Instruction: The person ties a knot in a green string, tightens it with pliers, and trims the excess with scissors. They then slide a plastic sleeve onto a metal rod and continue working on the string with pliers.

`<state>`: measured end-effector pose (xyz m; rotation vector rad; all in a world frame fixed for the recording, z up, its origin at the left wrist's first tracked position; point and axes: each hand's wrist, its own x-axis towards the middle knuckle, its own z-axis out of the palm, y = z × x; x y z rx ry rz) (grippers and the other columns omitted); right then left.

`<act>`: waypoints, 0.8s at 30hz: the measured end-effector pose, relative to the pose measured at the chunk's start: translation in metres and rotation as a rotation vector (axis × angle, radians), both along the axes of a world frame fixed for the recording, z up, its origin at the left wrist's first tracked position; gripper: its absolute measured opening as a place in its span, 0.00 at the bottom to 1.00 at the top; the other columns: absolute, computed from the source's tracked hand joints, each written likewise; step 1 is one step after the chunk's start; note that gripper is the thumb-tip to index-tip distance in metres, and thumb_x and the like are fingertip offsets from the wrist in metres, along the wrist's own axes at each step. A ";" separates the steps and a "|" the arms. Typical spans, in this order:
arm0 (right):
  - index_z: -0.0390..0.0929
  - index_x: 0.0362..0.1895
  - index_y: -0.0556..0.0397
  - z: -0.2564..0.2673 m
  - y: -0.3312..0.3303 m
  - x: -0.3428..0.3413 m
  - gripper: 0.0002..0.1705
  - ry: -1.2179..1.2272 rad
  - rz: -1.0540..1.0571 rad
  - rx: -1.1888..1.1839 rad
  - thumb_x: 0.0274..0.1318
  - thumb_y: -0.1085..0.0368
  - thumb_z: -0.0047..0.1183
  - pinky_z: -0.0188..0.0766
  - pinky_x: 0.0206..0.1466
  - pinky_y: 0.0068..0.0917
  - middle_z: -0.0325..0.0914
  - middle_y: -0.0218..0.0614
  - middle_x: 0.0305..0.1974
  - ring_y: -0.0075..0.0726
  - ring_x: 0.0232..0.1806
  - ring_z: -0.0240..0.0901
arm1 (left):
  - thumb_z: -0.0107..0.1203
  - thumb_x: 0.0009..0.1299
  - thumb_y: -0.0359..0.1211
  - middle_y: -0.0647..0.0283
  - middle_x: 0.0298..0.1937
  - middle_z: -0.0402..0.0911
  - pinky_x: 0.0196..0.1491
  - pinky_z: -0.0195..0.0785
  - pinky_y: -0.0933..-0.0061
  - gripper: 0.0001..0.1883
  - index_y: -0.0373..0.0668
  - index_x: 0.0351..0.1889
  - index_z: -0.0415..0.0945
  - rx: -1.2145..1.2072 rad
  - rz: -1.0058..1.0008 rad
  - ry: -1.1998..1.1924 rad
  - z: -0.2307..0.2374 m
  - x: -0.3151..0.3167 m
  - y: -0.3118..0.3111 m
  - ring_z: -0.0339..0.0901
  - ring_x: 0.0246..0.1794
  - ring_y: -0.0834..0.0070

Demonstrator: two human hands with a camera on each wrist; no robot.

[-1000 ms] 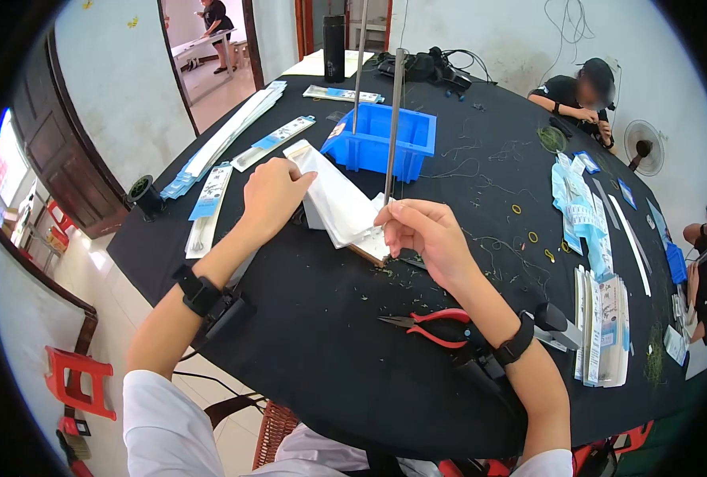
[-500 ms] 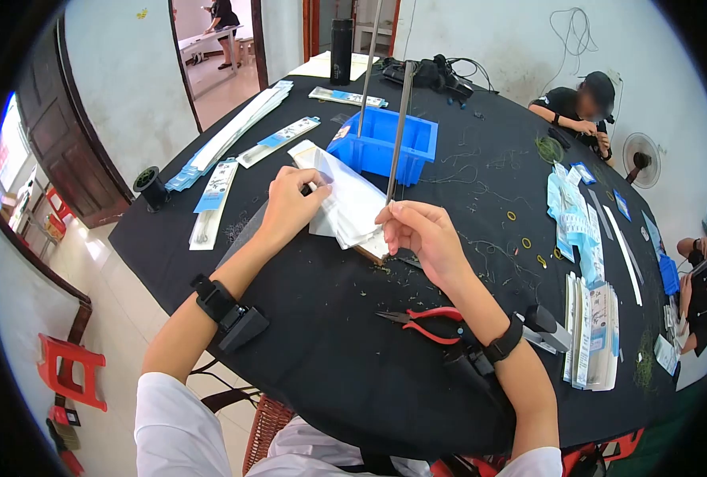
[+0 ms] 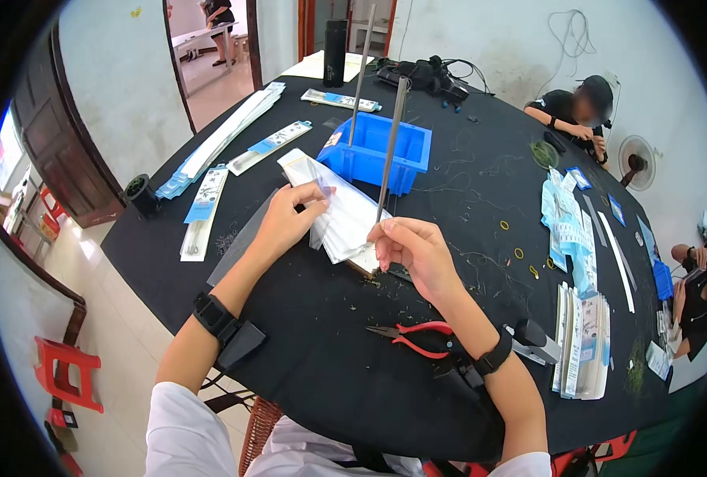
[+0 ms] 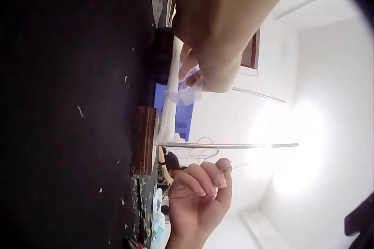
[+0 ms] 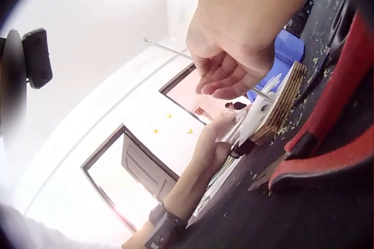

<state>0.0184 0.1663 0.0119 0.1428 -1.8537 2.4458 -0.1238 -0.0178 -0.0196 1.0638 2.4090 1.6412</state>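
My left hand [image 3: 294,213] pinches a clear plastic sleeve [image 4: 184,96] between thumb and fingers. Under it, a fanned stack of white and clear sleeves [image 3: 345,226] lies on a wooden block [image 4: 144,138]. My right hand [image 3: 419,256] hovers near the block's close end, beside an upright metal rod [image 3: 391,139]. Its fingers are curled, with thumb and forefinger tips together; I cannot tell whether something thin lies between them. Red-handled pliers [image 3: 421,335] lie on the black cloth below that hand.
Behind the block stands a blue bin [image 3: 417,163], with a second rod [image 3: 361,87] in front. Packaged strips [image 3: 204,203] lie left, more packs [image 3: 582,342] right. Thin line, yellow rings [image 3: 519,254] and clippings are scattered about. Another person [image 3: 580,107] sits across the table.
My left hand has moved right and inward over the sleeve stack and lifted part of a clear sleeve. My right hand keeps its place by the rod, with its pose unchanged.
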 end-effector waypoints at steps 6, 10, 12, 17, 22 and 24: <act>0.80 0.34 0.62 0.000 -0.001 0.000 0.15 -0.002 0.004 -0.012 0.61 0.62 0.46 0.69 0.27 0.18 0.75 0.33 0.22 0.22 0.22 0.71 | 0.55 0.59 0.34 0.59 0.52 0.78 0.67 0.37 0.51 0.06 0.43 0.26 0.75 -0.060 -0.010 0.130 0.001 0.008 -0.001 0.57 0.68 0.60; 0.80 0.34 0.62 0.000 -0.001 -0.001 0.15 -0.003 0.018 -0.020 0.61 0.63 0.46 0.69 0.28 0.18 0.75 0.33 0.22 0.22 0.22 0.71 | 0.55 0.59 0.33 0.55 0.56 0.75 0.68 0.40 0.56 0.05 0.41 0.26 0.76 0.014 -0.023 0.193 0.010 0.016 -0.004 0.55 0.69 0.58; 0.79 0.34 0.63 0.000 -0.002 -0.001 0.15 -0.005 0.018 -0.024 0.61 0.63 0.46 0.69 0.28 0.18 0.75 0.33 0.22 0.22 0.22 0.71 | 0.54 0.61 0.34 0.57 0.48 0.79 0.62 0.52 0.60 0.07 0.42 0.29 0.80 0.128 -0.017 0.195 0.014 0.015 -0.004 0.66 0.60 0.64; 0.79 0.34 0.63 0.003 -0.003 0.002 0.15 -0.012 0.011 -0.017 0.62 0.63 0.45 0.69 0.28 0.19 0.75 0.34 0.22 0.23 0.22 0.71 | 0.50 0.69 0.38 0.59 0.33 0.80 0.42 0.65 0.76 0.15 0.38 0.30 0.81 0.128 0.198 0.073 0.039 0.037 -0.005 0.75 0.37 0.76; 0.79 0.33 0.64 0.004 -0.004 0.003 0.16 -0.021 0.002 0.004 0.61 0.63 0.45 0.68 0.29 0.20 0.74 0.34 0.22 0.24 0.23 0.70 | 0.42 0.74 0.45 0.56 0.35 0.81 0.21 0.57 0.84 0.19 0.37 0.41 0.73 0.520 -0.098 -0.738 0.068 0.052 -0.013 0.67 0.19 0.84; 0.79 0.33 0.64 0.005 -0.004 0.003 0.16 -0.032 -0.004 0.015 0.61 0.63 0.45 0.68 0.29 0.20 0.74 0.34 0.21 0.25 0.23 0.69 | 0.43 0.73 0.46 0.56 0.39 0.80 0.19 0.56 0.86 0.20 0.38 0.49 0.68 0.535 -0.010 -0.958 0.086 0.058 -0.006 0.69 0.21 0.84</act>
